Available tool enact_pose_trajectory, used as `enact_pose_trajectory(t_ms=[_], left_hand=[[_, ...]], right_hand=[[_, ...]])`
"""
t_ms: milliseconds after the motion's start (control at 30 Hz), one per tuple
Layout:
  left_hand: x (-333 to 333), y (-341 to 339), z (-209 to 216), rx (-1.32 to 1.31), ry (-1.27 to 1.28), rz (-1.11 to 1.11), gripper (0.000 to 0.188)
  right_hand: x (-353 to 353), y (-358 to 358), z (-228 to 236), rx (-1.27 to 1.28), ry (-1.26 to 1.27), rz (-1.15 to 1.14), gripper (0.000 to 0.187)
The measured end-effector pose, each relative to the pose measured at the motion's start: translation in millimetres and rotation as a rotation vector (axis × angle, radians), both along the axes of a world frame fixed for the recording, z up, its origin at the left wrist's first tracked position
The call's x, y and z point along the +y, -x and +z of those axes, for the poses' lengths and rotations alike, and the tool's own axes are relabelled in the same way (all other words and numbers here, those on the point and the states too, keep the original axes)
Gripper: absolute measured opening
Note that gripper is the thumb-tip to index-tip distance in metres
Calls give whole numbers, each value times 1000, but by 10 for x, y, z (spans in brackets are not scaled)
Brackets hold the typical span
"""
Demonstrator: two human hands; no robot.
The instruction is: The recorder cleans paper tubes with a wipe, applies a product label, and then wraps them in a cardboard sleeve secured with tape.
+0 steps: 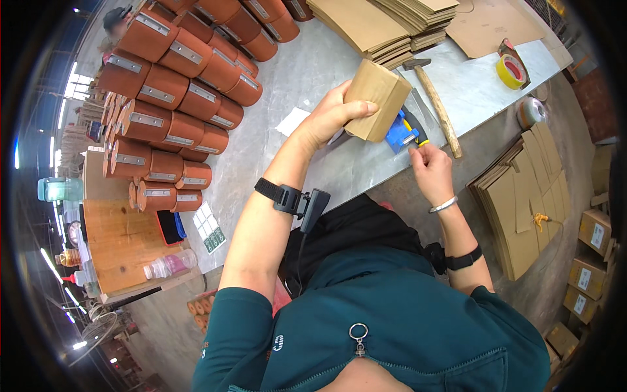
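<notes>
the left hand [332, 119] gripped a small brown carton [385, 98], the thumb pressed on one side and the fingers round behind it. the carton was held up, tilted, over the near edge of the metal-topped table [480, 88]. the right hand [432, 163] was lower, just off that same edge, its fingers curled in close to a blue tool [397, 138]; whether they pinched anything was hard to tell, as the fingertips were turned away. a black-and-yellow handle [417, 127] showed right beside the blue tool.

to the right of these lay a hammer [434, 98], its head toward the far side and the end of its wooden handle sticking out past the near edge. a yellow roll of tape [511, 70] sat toward the right end. along the far edge were stacked folded brown cardboard sheets [372, 32], with a flat sheet [493, 29] by the far right corner.

reddish-brown cylinders [196, 98] with metal strips were piled high on the left part, and white labels [206, 222] lay near the near left corner. below the right end, a bundle of flattened cartons [522, 202] leaned on the floor.
</notes>
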State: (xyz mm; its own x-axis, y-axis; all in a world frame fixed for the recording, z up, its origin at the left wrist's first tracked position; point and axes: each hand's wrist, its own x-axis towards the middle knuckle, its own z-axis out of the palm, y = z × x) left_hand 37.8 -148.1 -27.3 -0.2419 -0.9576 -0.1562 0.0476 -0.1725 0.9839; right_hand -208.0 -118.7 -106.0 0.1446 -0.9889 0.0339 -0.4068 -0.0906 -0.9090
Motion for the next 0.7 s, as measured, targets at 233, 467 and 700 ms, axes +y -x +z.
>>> enact_pose_trajectory(t_ms=[233, 467, 700], left_hand=[[78, 49, 52, 99, 2, 6, 75], [468, 100, 187, 15, 94, 160, 81], [710, 39, 197, 41, 122, 224, 80]], right_hand=[[72, 58, 666, -111, 107, 177, 22], [24, -243, 1388, -259, 350, 532, 16], [42, -531, 1383, -65, 271, 513, 20]])
